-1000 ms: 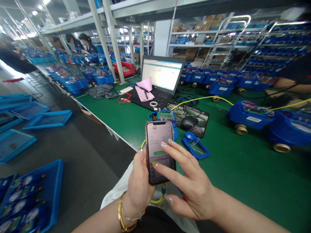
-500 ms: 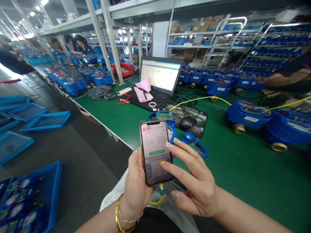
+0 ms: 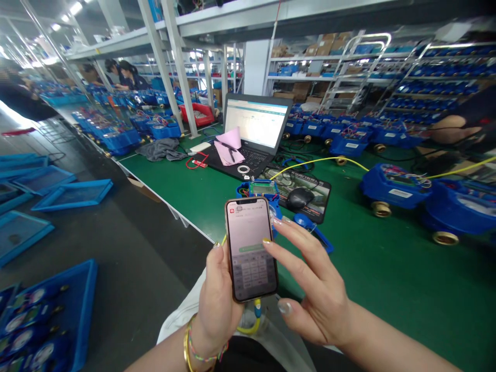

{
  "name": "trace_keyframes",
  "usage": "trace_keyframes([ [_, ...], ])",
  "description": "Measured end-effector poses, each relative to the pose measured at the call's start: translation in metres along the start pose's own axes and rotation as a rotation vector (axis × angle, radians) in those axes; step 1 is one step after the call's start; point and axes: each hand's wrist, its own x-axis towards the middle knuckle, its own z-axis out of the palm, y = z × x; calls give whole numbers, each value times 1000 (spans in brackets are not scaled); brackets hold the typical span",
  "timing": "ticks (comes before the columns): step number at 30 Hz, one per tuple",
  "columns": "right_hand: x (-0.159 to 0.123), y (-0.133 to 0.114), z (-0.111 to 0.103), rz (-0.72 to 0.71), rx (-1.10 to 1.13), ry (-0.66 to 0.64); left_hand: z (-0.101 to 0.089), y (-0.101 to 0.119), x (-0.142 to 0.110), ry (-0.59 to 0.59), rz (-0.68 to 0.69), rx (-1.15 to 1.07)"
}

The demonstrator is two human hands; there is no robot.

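Observation:
My left hand (image 3: 219, 299) is wrapped round a smartphone (image 3: 251, 248), holding it upright over my lap at the near edge of the green table (image 3: 387, 289). The lit screen shows a keypad and a green bar. My right hand (image 3: 310, 281) is open with fingers spread; its index fingertip touches the screen at the green bar. A yellow cable (image 3: 251, 320) hangs from the phone's bottom end. Just behind the phone sit a blue meter with a green circuit board (image 3: 263, 187) and a blue lid (image 3: 313, 231).
An open laptop (image 3: 253, 129) with pink paper stands further back, beside a black mouse (image 3: 300, 196) on its pad. Several blue meters (image 3: 395, 183) line the right side of the table. Blue trays (image 3: 72, 194) lie on the floor at left. Other people work at far benches.
My right index finger has moved up the screen from the keypad to the green bar. The phone stays in my left hand, shifted only slightly.

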Motion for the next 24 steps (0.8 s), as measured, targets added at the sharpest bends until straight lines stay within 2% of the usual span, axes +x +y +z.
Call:
trace_keyframes([
  [6, 5, 2, -4, 120, 51, 3, 2, 0, -3, 13, -93, -3],
  [24, 5, 2, -3, 127, 76, -18, 4, -1, -3, 75, -122, 11],
])
